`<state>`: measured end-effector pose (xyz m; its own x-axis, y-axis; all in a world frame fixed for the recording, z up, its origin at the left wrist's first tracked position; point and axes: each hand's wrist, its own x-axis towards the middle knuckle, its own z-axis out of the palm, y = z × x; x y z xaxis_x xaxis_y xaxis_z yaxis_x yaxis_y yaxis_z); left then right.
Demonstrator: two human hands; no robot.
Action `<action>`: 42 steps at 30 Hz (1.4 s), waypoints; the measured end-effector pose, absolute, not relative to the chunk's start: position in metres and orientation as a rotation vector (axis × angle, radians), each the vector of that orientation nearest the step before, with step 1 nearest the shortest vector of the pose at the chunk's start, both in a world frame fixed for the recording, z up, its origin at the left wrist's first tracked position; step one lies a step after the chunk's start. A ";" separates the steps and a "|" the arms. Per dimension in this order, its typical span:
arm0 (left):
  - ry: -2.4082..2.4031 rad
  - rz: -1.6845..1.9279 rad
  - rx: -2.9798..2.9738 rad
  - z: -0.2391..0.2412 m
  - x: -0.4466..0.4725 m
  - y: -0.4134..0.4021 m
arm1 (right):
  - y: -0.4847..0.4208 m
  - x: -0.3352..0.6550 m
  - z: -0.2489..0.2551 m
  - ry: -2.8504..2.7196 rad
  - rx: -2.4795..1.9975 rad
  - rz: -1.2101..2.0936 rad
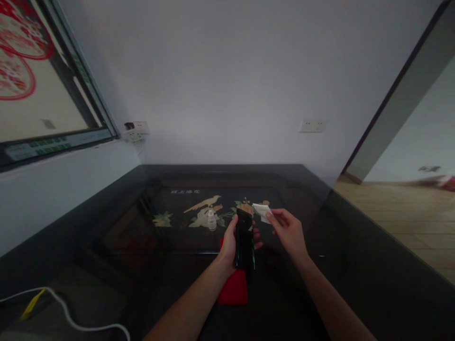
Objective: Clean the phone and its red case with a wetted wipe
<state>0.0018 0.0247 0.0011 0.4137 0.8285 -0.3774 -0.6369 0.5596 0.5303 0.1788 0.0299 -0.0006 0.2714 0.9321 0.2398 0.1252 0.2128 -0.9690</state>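
Observation:
My left hand [230, 240] is wrapped round a black smartphone [244, 241], held tilted above the table. In my right hand [288, 231] a small folded white tissue or cloth [262, 211] is pinched between thumb and fingers, just right of the phone's upper end and apart from it. Beneath my left hand lies a flat red case or cloth [232, 289], partly hidden by the hand and phone. A small clear bottle [211, 220] stands upright on the table, to the left of the phone.
The glossy black table [284, 293] carries a bird-and-flower picture [204, 203]. A white cable [67, 315] with a yellow tag [33, 303] runs across the lower left. Wall sockets [313, 126] sit behind the table, and a window [42, 85] is at the left.

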 end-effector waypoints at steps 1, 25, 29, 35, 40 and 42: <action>0.655 0.933 0.338 0.001 0.002 0.024 | 0.030 0.179 0.000 -1.170 -1.231 0.761; 0.673 0.969 0.351 -0.001 0.004 0.028 | -0.002 0.169 0.003 -1.881 -0.884 1.887; 0.668 0.916 0.336 0.002 0.005 0.026 | 0.006 0.172 0.009 -1.590 -0.981 1.669; 0.630 0.908 0.351 -0.001 0.005 0.026 | 0.027 0.177 0.006 -1.078 -1.175 1.015; 0.645 0.878 0.386 -0.004 0.005 0.026 | 0.033 0.180 -0.003 -1.094 -1.198 0.847; 0.663 0.886 0.395 -0.005 0.005 0.025 | 0.031 0.177 -0.004 -1.196 -1.185 0.869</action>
<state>0.0054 0.0253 -0.0050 0.4549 0.8125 -0.3645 -0.5792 0.5809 0.5720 0.1771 0.0306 -0.0037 0.1970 0.9553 0.2205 0.0856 0.2073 -0.9745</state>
